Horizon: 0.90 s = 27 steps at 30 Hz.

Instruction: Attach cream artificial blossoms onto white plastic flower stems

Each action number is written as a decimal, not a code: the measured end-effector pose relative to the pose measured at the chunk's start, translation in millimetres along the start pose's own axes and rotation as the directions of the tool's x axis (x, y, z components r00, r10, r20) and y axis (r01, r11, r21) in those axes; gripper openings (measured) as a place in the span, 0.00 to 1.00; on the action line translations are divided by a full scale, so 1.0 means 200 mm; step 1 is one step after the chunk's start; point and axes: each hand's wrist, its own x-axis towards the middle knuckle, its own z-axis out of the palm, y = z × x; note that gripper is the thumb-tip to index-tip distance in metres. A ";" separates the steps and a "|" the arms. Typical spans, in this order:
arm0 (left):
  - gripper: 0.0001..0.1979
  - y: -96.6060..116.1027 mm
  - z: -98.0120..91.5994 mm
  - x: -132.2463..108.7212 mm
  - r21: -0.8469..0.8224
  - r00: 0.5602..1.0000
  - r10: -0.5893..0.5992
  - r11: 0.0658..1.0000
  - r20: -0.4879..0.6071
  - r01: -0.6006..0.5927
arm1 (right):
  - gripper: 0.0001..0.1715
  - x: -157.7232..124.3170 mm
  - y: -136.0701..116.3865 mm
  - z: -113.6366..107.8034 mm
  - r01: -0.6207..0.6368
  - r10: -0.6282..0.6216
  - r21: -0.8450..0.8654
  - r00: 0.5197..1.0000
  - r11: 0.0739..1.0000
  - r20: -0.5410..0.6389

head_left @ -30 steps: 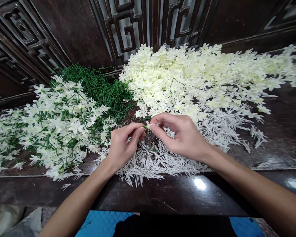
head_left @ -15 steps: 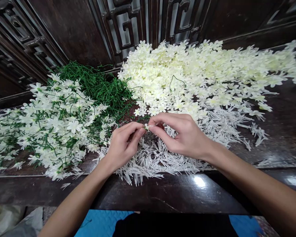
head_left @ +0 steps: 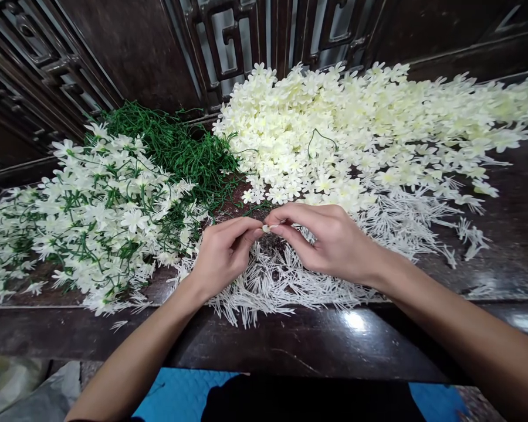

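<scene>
My left hand is closed in a pinch on a small white artificial flower. From the right, my right hand pinches thin white stamen strands at the same flower, and the fingertips of both hands nearly meet. My fingers hide most of the flower. Beneath my hands lies a spread of loose white stamens. Beyond them is a large heap of cream flower heads. Left of my left hand are white flowers on green stems, with a tangle of bare green stems behind.
Everything lies on a dark, glossy wooden bench. Its carved wooden back rises behind the heaps. A single green stem rests on the cream flower heads. Blue padded fabric and pale plastic bags are below the front edge.
My fingertips have drawn closer together around the small flower, and less of it and the stamen strands shows. The view has shifted slightly; the heaps look the same.
</scene>
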 end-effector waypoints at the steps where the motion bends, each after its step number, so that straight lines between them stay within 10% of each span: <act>1: 0.06 0.00 0.00 0.00 -0.005 1.000 -0.003 1.000 -0.002 0.003 | 0.07 0.00 0.00 0.00 -0.006 0.006 0.002 1.000 1.000 0.002; 27: 0.10 -0.01 0.00 -0.01 -0.006 0.999 0.025 1.000 0.032 -0.025 | 0.09 -0.01 -0.02 0.03 -0.006 0.006 -0.023 1.000 1.000 -0.020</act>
